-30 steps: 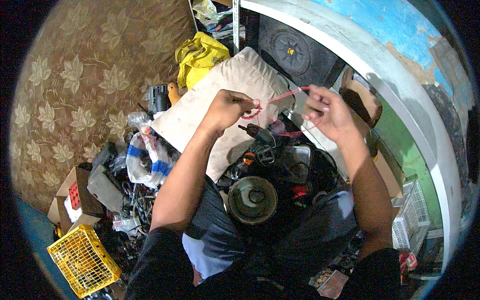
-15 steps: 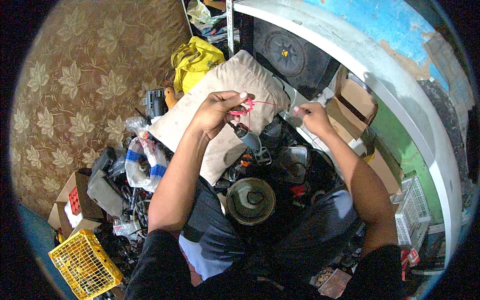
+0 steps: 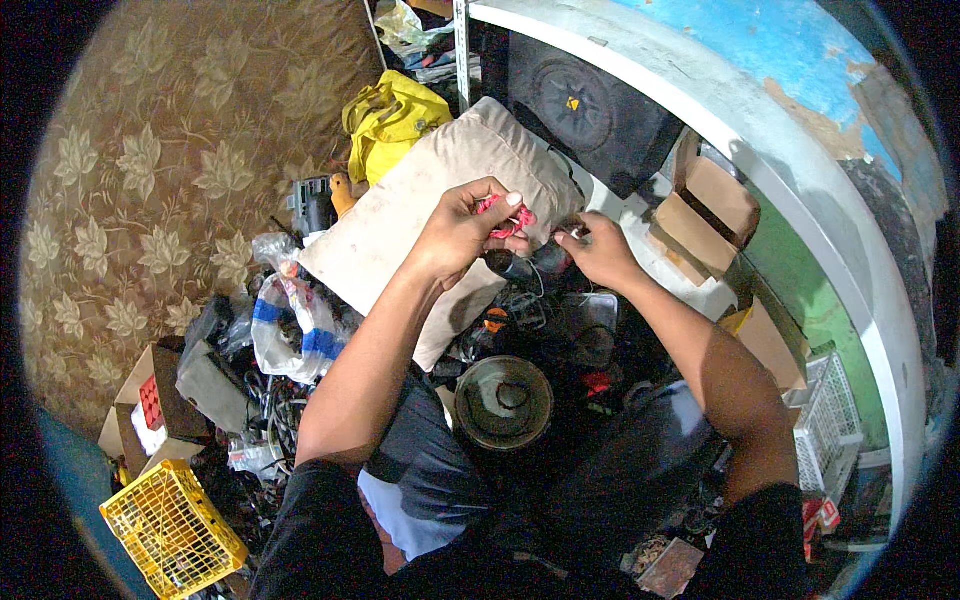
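Observation:
My left hand [image 3: 465,232] is closed, pinching a small bunched piece of pink-red knotted yarn [image 3: 512,212] between thumb and fingers. To its right, and apart from it, my right hand [image 3: 597,248] is closed with thumb and fingertips together. Whatever lies in that pinch is too small and dark to make out. Both hands are raised over the near right part of a beige pillow [image 3: 400,215]. Under the hands a dark cylindrical thing [image 3: 512,266] partly shows among dark clutter.
Between my knees stands a round metal pot [image 3: 502,403]. A blue-and-white plastic-wrapped ring [image 3: 290,330], a yellow crate [image 3: 172,530] and a cardboard box [image 3: 150,410] lie left. Beyond are a yellow bag [image 3: 395,120] and a black speaker [image 3: 585,105]. Cardboard boxes [image 3: 705,215] line the right.
My right hand has come down and left, nearer my left hand. My left hand has shifted right with the yarn. The red strand stretched between the hands no longer shows.

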The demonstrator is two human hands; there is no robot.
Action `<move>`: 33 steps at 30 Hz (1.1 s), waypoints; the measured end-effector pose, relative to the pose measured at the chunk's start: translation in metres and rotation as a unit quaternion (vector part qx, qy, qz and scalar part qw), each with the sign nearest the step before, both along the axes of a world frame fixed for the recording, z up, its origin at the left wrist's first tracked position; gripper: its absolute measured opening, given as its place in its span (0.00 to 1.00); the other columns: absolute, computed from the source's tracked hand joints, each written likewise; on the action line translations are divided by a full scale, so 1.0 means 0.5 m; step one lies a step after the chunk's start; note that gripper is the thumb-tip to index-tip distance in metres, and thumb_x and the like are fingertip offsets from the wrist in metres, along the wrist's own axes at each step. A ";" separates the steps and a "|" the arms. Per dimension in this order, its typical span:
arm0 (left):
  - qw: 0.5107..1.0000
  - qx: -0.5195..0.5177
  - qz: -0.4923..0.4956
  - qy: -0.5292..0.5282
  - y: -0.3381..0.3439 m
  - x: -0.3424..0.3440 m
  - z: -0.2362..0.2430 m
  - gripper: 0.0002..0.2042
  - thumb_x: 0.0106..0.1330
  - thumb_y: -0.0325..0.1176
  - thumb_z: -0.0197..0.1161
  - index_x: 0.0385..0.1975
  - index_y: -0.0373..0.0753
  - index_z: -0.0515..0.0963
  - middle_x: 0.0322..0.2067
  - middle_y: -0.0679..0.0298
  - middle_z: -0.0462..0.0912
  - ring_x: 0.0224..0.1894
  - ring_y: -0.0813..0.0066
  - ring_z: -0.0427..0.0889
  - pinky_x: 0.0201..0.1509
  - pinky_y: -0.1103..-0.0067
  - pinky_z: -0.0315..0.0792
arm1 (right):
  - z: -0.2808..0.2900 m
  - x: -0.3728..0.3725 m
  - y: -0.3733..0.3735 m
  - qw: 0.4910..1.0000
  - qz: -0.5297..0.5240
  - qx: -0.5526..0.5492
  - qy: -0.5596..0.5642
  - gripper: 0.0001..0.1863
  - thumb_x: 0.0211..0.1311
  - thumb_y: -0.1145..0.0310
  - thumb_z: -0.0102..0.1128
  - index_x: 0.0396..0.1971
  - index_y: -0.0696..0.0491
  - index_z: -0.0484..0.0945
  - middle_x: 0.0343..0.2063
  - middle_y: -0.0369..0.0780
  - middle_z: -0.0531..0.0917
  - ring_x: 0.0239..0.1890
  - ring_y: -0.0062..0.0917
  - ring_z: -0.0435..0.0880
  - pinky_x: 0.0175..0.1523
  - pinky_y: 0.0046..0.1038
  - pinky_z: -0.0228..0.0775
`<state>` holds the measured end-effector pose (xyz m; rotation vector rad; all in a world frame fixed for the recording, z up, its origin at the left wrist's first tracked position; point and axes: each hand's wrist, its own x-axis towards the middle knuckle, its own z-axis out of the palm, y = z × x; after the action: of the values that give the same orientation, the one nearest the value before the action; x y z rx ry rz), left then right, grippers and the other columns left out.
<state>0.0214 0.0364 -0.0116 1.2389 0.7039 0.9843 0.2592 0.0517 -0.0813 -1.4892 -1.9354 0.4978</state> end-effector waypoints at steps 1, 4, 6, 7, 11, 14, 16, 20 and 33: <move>1.000 0.001 0.013 -0.002 0.004 0.000 -0.001 0.10 0.72 0.37 0.57 0.34 0.36 0.76 0.33 0.60 0.83 0.31 0.76 0.82 0.39 0.78 0.80 | 0.006 0.000 0.000 0.999 0.010 0.043 0.007 0.19 0.58 0.62 0.67 0.43 0.60 0.80 0.38 0.51 0.85 0.46 0.40 0.84 0.51 0.36 0.74; 0.999 -0.018 0.037 0.009 0.003 -0.006 0.001 0.11 0.72 0.37 0.57 0.34 0.35 0.76 0.32 0.60 0.83 0.31 0.76 0.82 0.38 0.79 0.80 | 0.063 -0.037 -0.031 0.984 0.123 0.073 0.105 0.16 0.57 0.66 0.67 0.42 0.60 0.80 0.38 0.51 0.84 0.46 0.36 0.84 0.51 0.34 0.73; 0.999 -0.026 0.043 0.012 0.006 0.000 -0.001 0.11 0.72 0.37 0.57 0.34 0.35 0.76 0.32 0.60 0.83 0.30 0.75 0.82 0.38 0.79 0.80 | 0.077 -0.055 -0.040 0.966 0.166 -0.004 0.200 0.11 0.60 0.69 0.64 0.39 0.60 0.80 0.33 0.46 0.85 0.36 0.26 0.84 0.44 0.29 0.74; 0.998 -0.030 0.047 0.014 0.006 0.002 -0.003 0.11 0.72 0.38 0.57 0.35 0.35 0.76 0.32 0.60 0.83 0.30 0.75 0.82 0.38 0.79 0.80 | 0.089 -0.053 -0.049 0.959 0.164 -0.069 0.219 0.10 0.61 0.70 0.63 0.39 0.60 0.80 0.32 0.45 0.85 0.34 0.24 0.83 0.42 0.28 0.73; 0.997 -0.042 0.068 0.014 0.004 0.001 0.000 0.12 0.70 0.38 0.60 0.35 0.33 0.78 0.30 0.60 0.83 0.29 0.75 0.82 0.36 0.80 0.79 | 0.136 -0.069 -0.077 0.967 0.147 0.011 0.208 0.06 0.63 0.71 0.61 0.35 0.59 0.81 0.26 0.41 0.84 0.27 0.17 0.80 0.35 0.24 0.71; 0.997 -0.025 0.059 0.051 0.003 -0.001 0.003 0.13 0.69 0.38 0.62 0.33 0.33 0.80 0.27 0.61 0.82 0.27 0.76 0.81 0.33 0.81 0.77 | 0.132 -0.056 -0.065 0.972 0.118 0.084 0.187 0.06 0.63 0.71 0.61 0.33 0.59 0.81 0.22 0.40 0.82 0.27 0.16 0.79 0.33 0.23 0.70; 0.994 -0.010 0.066 0.082 0.003 -0.002 0.002 0.13 0.68 0.38 0.63 0.32 0.33 0.81 0.25 0.61 0.82 0.26 0.76 0.81 0.31 0.81 0.76 | 0.132 -0.053 -0.065 0.978 0.091 0.076 0.174 0.04 0.63 0.73 0.60 0.33 0.58 0.80 0.21 0.40 0.82 0.26 0.16 0.79 0.33 0.24 0.70; 0.997 -0.036 0.053 0.045 0.005 0.010 -0.005 0.12 0.66 0.38 0.65 0.32 0.33 0.82 0.23 0.62 0.82 0.24 0.76 0.80 0.31 0.81 0.75 | 0.126 -0.058 -0.065 0.981 0.049 0.060 0.176 0.03 0.62 0.75 0.61 0.32 0.58 0.79 0.22 0.41 0.83 0.26 0.18 0.80 0.33 0.26 0.70; 0.998 -0.019 0.058 0.032 -0.017 0.045 -0.009 0.10 0.67 0.35 0.63 0.32 0.33 0.83 0.20 0.65 0.80 0.20 0.79 0.77 0.23 0.82 0.70 | 0.058 -0.072 -0.042 0.941 0.162 -0.035 0.295 0.10 0.62 0.81 0.52 0.41 0.59 0.78 0.36 0.42 0.84 0.39 0.24 0.84 0.46 0.26 0.74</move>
<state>0.0439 0.0279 -0.0163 1.2109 0.8482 1.0244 0.2230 0.0309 -0.0524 -0.9057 -1.6780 1.0363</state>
